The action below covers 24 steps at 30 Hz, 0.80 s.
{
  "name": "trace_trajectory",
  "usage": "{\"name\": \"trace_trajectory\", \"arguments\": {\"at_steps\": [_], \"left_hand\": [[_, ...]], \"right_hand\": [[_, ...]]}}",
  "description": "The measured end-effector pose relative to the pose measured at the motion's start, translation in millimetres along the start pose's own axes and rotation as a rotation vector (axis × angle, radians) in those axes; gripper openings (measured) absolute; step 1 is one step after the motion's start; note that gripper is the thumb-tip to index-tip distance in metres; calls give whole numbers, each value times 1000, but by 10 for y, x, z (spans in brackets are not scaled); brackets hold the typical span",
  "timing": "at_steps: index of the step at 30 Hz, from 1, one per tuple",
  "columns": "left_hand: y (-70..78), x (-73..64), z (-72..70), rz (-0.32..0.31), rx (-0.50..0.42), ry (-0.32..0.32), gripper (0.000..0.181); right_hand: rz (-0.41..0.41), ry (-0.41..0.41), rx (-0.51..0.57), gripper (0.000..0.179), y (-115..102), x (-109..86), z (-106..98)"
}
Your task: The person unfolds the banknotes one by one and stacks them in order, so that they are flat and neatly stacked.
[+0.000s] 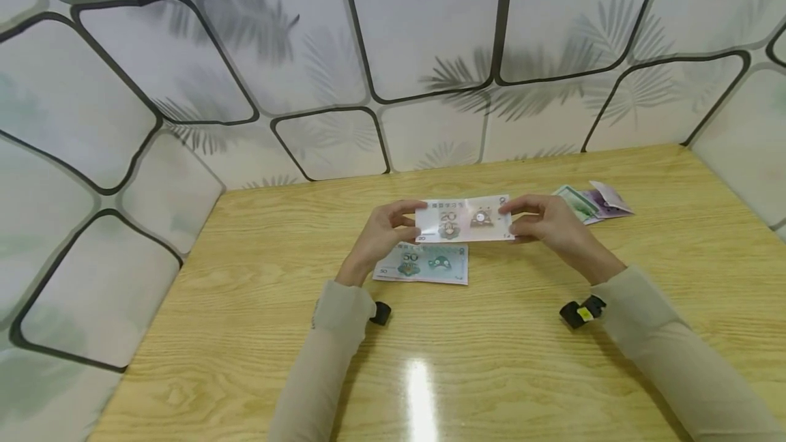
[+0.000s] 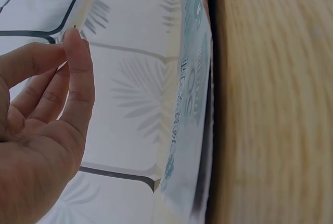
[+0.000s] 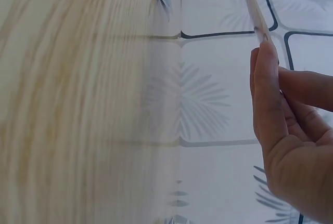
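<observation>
A pale pinkish-brown play banknote (image 1: 464,219) is held up flat between both hands, above the table. My left hand (image 1: 383,237) pinches its left edge between thumb and fingers. At the opposite edge, my right hand (image 1: 555,230) pinches it the same way; the right wrist view shows the note nearly edge-on in those fingertips (image 3: 267,57). Just below the held note in the head view, a teal banknote (image 1: 424,264) marked 50 lies on the table, its upper edge partly covered. The left wrist view catches that teal note (image 2: 190,109) from the side, apart from the left hand.
A wood-grain table (image 1: 491,360) spreads under both arms. Toward its back right lie a green banknote (image 1: 578,203) and a folded purple banknote (image 1: 608,200), overlapping. Behind the table stands a patterned wall (image 1: 424,26) with dark outlines and leaf shapes.
</observation>
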<state>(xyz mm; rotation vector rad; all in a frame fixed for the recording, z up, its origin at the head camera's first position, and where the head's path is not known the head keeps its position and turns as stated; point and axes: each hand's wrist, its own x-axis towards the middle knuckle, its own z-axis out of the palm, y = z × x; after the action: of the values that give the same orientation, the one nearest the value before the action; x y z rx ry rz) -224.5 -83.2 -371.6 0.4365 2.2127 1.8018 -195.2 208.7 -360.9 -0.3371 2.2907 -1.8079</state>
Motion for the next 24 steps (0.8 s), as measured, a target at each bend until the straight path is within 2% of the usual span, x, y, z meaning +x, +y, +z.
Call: {"name": "trace_trajectory", "arguments": {"at_steps": [8, 16, 24], "left_hand": [[13, -58, -35, 18, 8, -1, 41], [10, -111, -81, -1, 37, 25, 42], [-40, -170, -150, 13, 20, 2, 41]], "right_hand": [[-2, 1, 25, 30, 5, 0, 56], [-24, -1, 41, 28, 8, 1, 149], [-29, -13, 77, 29, 19, 13, 226]]}}
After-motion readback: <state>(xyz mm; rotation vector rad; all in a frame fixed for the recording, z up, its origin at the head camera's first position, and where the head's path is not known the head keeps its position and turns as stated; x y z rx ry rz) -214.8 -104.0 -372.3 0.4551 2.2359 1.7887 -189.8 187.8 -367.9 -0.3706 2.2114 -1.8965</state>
